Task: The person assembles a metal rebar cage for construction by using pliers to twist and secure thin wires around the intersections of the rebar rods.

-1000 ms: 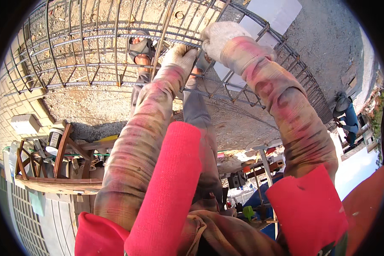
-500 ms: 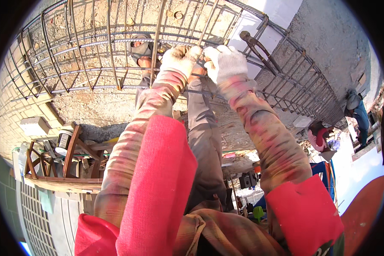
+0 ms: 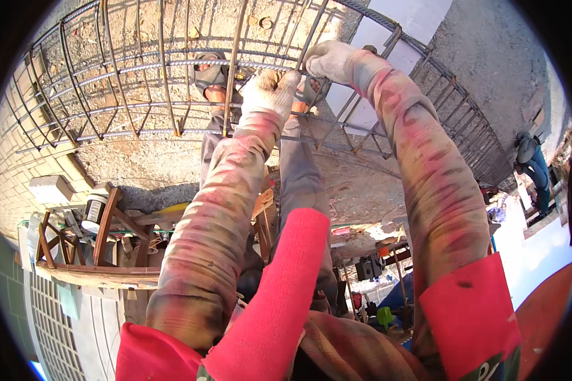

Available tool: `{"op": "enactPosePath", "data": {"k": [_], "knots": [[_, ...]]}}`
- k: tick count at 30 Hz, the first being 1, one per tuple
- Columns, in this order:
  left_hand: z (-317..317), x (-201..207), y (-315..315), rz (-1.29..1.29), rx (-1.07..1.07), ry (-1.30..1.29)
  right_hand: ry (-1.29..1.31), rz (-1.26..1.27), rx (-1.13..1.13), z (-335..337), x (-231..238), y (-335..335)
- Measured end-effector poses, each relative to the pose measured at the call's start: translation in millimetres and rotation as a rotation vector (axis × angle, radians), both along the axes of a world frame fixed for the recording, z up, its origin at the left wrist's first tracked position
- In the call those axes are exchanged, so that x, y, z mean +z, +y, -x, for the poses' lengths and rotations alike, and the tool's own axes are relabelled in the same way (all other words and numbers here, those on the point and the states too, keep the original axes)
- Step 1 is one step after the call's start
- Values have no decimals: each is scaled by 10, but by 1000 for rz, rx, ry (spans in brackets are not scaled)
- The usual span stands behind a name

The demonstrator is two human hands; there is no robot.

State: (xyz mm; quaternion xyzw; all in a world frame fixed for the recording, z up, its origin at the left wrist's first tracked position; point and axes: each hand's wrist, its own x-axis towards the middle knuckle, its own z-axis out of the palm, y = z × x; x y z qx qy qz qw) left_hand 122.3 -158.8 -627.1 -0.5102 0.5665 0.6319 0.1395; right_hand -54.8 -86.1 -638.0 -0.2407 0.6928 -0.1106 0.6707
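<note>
Both gloved hands worked at the rebar cage (image 3: pixel 171 95), which stood just in front of the person on the sandy ground (image 3: pixel 140 165). Left hand (image 3: pixel 270 95), in a pale work glove, had its grip closed around one of the long bars near the middle of the cage, fingers curled over the steel. Right hand (image 3: pixel 327 60), gloved the same way, was clenched on a neighbouring bar a little higher and to the right, at a point where a cross tie met it; whether it also held a small tool or wire could not be told. The two hands sat near each other but apart. Both forearms wore faded, mottled sleeves with red cuffs (image 3: pixel 464 305) at the elbow end.

Below the cage, the person's sandalled foot (image 3: pixel 210 73) showed through the bars. To the left a wooden frame (image 3: pixel 76 254) lay beside a pale block (image 3: pixel 51 187) and a dark-and-white can (image 3: pixel 95 209). Far right, another person (image 3: pixel 531 165) in blue stood bent over, well apart.
</note>
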Motion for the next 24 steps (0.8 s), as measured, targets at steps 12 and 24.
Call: {"op": "enactPosePath", "data": {"k": [12,24], "knots": [[7,28,-70,91,-42,-42,446,-39,-59,-429,626,-197],[451,334,-537,-397,-89,-180,701,102,-712,-1218,640,-10]]}}
